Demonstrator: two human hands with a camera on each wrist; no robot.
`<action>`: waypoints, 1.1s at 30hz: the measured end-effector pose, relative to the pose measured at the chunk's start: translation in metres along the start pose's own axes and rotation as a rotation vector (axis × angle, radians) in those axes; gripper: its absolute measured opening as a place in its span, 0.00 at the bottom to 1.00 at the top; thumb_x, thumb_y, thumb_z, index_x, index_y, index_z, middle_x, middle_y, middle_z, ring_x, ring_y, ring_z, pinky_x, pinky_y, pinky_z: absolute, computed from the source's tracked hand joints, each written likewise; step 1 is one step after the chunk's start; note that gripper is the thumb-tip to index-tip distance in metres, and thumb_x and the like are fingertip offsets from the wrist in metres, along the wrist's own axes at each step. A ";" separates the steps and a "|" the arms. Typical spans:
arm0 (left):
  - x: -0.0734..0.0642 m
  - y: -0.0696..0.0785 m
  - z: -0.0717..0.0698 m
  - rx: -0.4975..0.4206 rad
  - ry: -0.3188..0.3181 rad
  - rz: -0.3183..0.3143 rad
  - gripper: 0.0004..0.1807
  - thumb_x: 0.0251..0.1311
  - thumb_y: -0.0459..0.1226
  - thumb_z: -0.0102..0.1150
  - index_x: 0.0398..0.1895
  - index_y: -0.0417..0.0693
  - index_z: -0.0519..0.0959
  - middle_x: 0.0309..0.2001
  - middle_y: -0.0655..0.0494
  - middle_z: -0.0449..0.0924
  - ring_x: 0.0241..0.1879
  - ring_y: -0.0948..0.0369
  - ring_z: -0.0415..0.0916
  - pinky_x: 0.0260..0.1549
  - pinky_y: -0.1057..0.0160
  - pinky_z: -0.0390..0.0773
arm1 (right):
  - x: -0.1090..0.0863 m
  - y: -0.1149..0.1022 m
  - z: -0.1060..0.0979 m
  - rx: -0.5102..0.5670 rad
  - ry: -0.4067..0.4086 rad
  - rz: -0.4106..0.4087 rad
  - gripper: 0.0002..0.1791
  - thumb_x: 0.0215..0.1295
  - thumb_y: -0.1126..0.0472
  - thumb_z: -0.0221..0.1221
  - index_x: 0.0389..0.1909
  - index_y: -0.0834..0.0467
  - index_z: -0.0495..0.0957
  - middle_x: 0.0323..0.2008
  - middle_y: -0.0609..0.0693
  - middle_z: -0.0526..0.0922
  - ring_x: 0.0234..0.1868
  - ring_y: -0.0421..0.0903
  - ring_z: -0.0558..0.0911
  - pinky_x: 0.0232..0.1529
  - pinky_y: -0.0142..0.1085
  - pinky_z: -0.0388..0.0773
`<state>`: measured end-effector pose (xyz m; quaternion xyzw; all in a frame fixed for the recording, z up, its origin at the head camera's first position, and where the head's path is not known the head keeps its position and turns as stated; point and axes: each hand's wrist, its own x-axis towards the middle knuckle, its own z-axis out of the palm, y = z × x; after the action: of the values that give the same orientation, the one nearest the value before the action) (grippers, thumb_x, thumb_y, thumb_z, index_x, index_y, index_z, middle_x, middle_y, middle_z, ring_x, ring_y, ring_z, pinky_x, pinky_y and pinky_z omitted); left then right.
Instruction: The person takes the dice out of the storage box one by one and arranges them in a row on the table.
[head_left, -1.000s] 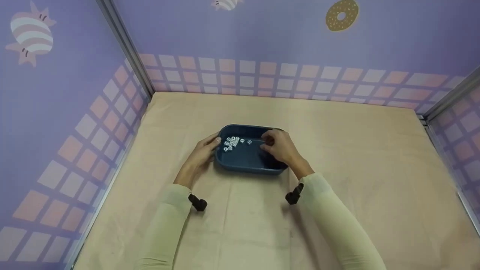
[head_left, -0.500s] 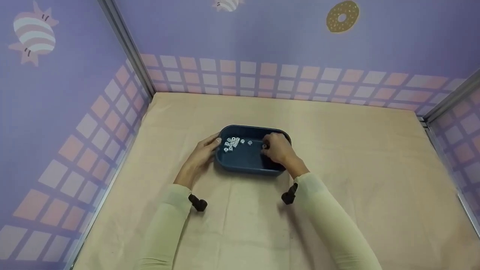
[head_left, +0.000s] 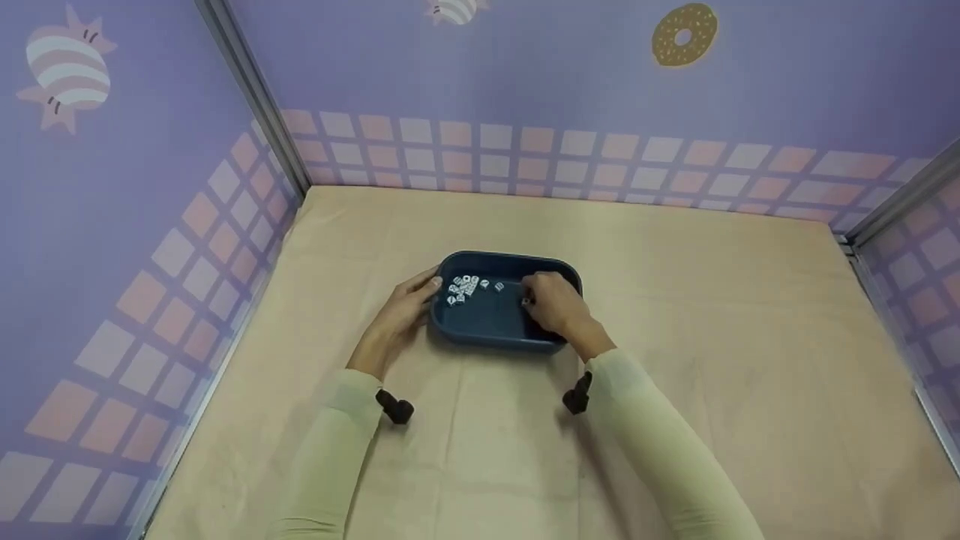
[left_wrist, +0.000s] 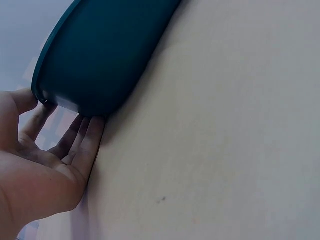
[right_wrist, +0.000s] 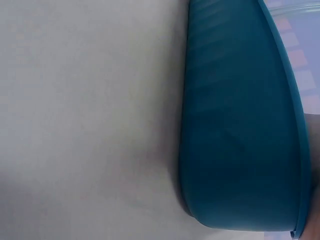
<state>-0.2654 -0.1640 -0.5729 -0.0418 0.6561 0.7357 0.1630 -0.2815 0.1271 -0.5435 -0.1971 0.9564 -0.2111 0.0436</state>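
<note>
A dark blue rectangular tray (head_left: 491,328) with rounded corners sits on the cloth-covered table. My left hand (head_left: 403,306) grips its left end; in the left wrist view the thumb and a finger pinch the rim (left_wrist: 39,75), other fingertips touching the wall below. Several white dice (head_left: 463,286) cluster inside at the left, and two stray ones lie nearer the middle. Over the tray's right part, my right hand (head_left: 556,304) has curled fingers pinching a single die (head_left: 526,302), low near the tray floor. Its fingertips are partly hidden; in the right wrist view the tray wall (right_wrist: 240,125) blocks most of the hand.
Beige cloth (head_left: 675,285) covers the table around the tray. Purple printed panels (head_left: 480,75) with pink and white squares enclose the back and both sides, joined by metal posts (head_left: 255,90). A small black device (head_left: 395,407) is strapped at each wrist.
My right hand has moved down into the tray, and a die has come into view at its fingertips. The left hand, the tray and the clustered dice have stayed put.
</note>
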 end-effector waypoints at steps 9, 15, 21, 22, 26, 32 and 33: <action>-0.001 0.001 0.002 0.022 0.012 -0.021 0.30 0.80 0.48 0.57 0.81 0.56 0.68 0.74 0.50 0.72 0.68 0.52 0.76 0.66 0.53 0.76 | -0.004 0.009 -0.007 0.158 0.139 -0.154 0.06 0.69 0.69 0.66 0.44 0.64 0.84 0.43 0.56 0.83 0.44 0.50 0.84 0.48 0.43 0.84; 0.000 0.002 0.002 0.020 0.010 -0.033 0.30 0.80 0.48 0.57 0.81 0.57 0.67 0.74 0.51 0.71 0.68 0.52 0.75 0.66 0.53 0.76 | -0.018 0.022 -0.036 0.262 0.217 -0.230 0.06 0.67 0.71 0.67 0.43 0.64 0.84 0.39 0.55 0.83 0.39 0.49 0.82 0.42 0.42 0.82; 0.001 0.004 0.001 0.034 0.008 -0.024 0.31 0.80 0.49 0.56 0.82 0.56 0.66 0.78 0.49 0.67 0.72 0.49 0.71 0.68 0.51 0.74 | -0.039 0.040 -0.070 0.274 0.249 -0.244 0.05 0.68 0.70 0.68 0.43 0.64 0.85 0.40 0.55 0.83 0.39 0.51 0.84 0.44 0.47 0.85; 0.001 0.005 0.002 0.041 0.009 -0.022 0.32 0.80 0.49 0.56 0.82 0.56 0.66 0.78 0.49 0.66 0.72 0.49 0.71 0.68 0.52 0.74 | -0.043 0.045 -0.073 0.274 0.254 -0.242 0.06 0.67 0.70 0.69 0.43 0.64 0.85 0.40 0.55 0.84 0.39 0.52 0.84 0.44 0.49 0.85; 0.001 0.003 0.002 0.024 -0.004 -0.014 0.32 0.80 0.49 0.57 0.82 0.55 0.65 0.78 0.49 0.67 0.71 0.49 0.72 0.67 0.52 0.75 | -0.063 0.070 -0.077 0.274 0.262 -0.212 0.07 0.66 0.72 0.70 0.42 0.64 0.85 0.40 0.55 0.84 0.40 0.53 0.84 0.44 0.52 0.85; 0.000 0.000 -0.001 0.025 -0.007 -0.007 0.32 0.80 0.49 0.57 0.82 0.55 0.65 0.77 0.48 0.68 0.71 0.48 0.73 0.67 0.50 0.76 | -0.088 0.103 -0.053 0.311 0.239 -0.141 0.08 0.63 0.76 0.69 0.41 0.64 0.84 0.39 0.54 0.85 0.39 0.50 0.85 0.42 0.48 0.85; 0.000 0.000 -0.001 0.028 -0.003 -0.009 0.32 0.79 0.49 0.57 0.82 0.55 0.66 0.77 0.48 0.68 0.71 0.48 0.73 0.67 0.50 0.75 | -0.091 0.105 -0.047 0.319 0.226 -0.130 0.09 0.63 0.76 0.69 0.41 0.64 0.84 0.39 0.54 0.85 0.39 0.51 0.85 0.42 0.48 0.85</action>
<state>-0.2658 -0.1647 -0.5729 -0.0413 0.6658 0.7258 0.1679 -0.2437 0.2692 -0.5449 -0.2239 0.8949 -0.3832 -0.0471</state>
